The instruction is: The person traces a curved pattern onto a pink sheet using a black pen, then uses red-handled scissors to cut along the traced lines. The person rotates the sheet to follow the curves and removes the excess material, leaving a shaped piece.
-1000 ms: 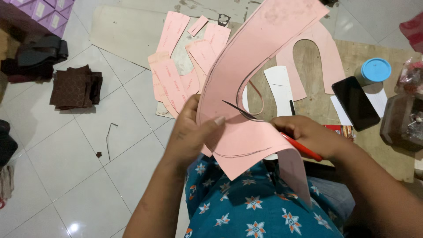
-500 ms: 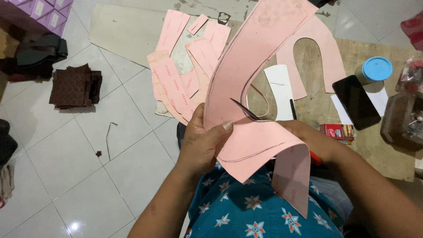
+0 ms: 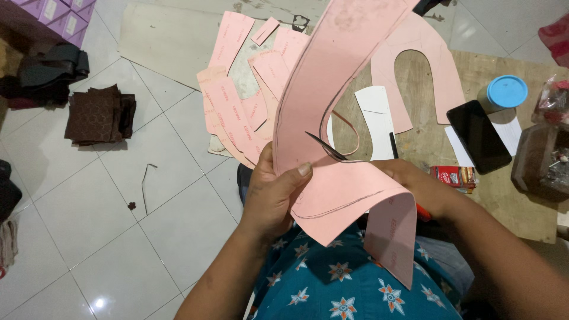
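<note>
The large pink sheet (image 3: 332, 106), held up over the lap, looks light and floppy, so the left hand (image 3: 272, 195) pinches its edge near the cut while the right hand (image 3: 415, 186) grips the scissors (image 3: 329, 149) biting in.

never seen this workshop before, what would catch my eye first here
A big curved pink sheet fills the middle, held by the left hand while the right hand works scissors into it. Behind lie cut pink pieces on the floor, and a black phone at right.
</note>
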`<control>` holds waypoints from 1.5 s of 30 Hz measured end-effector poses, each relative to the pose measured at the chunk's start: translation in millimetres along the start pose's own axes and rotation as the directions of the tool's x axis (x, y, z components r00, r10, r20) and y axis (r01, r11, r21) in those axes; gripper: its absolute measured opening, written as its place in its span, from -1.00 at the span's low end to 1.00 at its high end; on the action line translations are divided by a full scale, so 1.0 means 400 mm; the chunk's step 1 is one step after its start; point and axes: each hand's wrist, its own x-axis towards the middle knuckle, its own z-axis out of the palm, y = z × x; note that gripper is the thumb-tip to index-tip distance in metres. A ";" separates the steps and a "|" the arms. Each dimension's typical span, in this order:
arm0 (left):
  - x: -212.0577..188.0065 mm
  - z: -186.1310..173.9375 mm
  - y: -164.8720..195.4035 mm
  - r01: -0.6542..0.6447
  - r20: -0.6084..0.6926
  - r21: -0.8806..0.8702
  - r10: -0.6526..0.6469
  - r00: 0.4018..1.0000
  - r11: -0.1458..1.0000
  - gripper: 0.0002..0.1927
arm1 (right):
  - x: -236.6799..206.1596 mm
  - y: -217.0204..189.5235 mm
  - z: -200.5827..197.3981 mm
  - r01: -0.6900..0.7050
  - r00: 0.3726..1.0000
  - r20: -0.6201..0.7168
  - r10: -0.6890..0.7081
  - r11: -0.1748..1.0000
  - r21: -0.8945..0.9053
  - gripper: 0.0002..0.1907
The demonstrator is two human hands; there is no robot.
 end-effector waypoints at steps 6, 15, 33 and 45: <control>-0.001 0.004 -0.005 -0.002 -0.006 -0.052 0.002 1.000 0.999 -0.38 | -0.003 -0.020 0.006 -0.045 0.999 -0.007 0.046 0.993 0.110 -0.36; -0.004 -0.002 -0.013 0.001 -0.002 0.019 -0.001 1.000 1.000 -0.43 | 0.019 -0.065 0.019 0.105 0.995 0.013 -0.104 0.984 -0.146 -0.41; 0.000 -0.039 -0.044 -0.026 -0.001 -0.114 0.026 1.000 0.993 -0.45 | 0.036 -0.077 0.019 0.228 0.973 0.047 -0.224 0.932 -0.282 -0.47; 0.004 -0.090 -0.041 -0.006 0.054 -0.038 0.008 0.999 0.999 -0.52 | 0.047 -0.102 0.039 -0.039 0.998 0.054 0.040 0.999 -0.006 -0.61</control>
